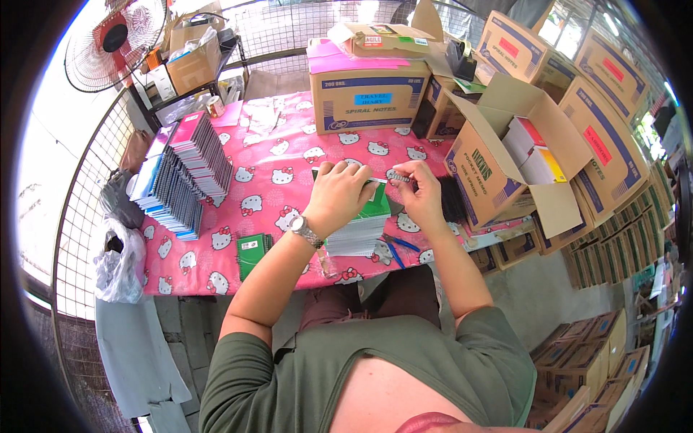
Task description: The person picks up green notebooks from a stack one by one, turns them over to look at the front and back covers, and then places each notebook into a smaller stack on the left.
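A stack of small notepads (356, 237) with a green notepad (375, 206) on top stands in front of me at the table's near side. Over that top pad lies my left hand (338, 191), its fingers curled across the far edge and gripping it. Just to the right, my right hand (421, 195) pinches a short dark wire coil (399, 177) between thumb and fingers, close to the pad's right edge. Blue-handled pliers (399, 247) lie beside the stack, below my right hand. A green spiral notebook (251, 254) rests left of my left forearm.
Tall stacks of blue spiral notebooks (168, 191) and pink notebooks (202, 155) stand at the table's left. Dark wire coils (452, 200) lie right of my right hand. An open carton (485, 172) with notebooks and a closed carton (369, 99) border the pink tablecloth (271, 191).
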The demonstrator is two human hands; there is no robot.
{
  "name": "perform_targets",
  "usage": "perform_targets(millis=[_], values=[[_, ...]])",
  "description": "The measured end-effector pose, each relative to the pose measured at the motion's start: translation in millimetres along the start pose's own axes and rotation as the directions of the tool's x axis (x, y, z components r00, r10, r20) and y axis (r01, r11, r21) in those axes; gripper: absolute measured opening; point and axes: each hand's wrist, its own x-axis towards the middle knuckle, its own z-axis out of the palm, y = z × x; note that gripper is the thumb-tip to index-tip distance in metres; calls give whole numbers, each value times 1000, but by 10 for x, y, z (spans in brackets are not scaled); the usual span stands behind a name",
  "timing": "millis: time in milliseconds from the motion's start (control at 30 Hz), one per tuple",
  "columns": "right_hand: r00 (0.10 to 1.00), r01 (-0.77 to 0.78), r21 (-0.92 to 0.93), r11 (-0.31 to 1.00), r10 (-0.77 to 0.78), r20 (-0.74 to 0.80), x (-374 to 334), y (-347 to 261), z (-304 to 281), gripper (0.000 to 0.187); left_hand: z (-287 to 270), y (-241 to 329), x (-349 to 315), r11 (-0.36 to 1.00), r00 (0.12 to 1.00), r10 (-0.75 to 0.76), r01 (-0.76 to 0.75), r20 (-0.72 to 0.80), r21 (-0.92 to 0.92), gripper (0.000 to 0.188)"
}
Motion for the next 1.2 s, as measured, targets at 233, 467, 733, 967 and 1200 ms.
perform_targets(millis=[233, 467, 733, 967, 1200], values=[[994, 108, 13, 994, -108, 27, -88, 97, -32, 24, 7, 5, 4, 1000, 1000, 0, 0, 4, 4, 19], [975, -145, 175, 974, 111, 191, -101, 23, -103, 29, -27, 10, 15, 1000, 998, -17, 17, 54, 5, 19], [926, -127, -86, 988, 149, 348, 107, -306, -354, 35, 44, 221, 62, 999, 996, 41, -43, 75, 31, 26], [813, -500, 221, 837, 366, 453, 242, -82, -325, 29, 19, 199, 10, 999, 997, 29, -28, 74, -20, 24], [513, -667, -665, 336, 854, -83, -519, 1719, 1177, 73, 43, 70, -65, 995, 989, -32, 45, 145, -89, 17]])
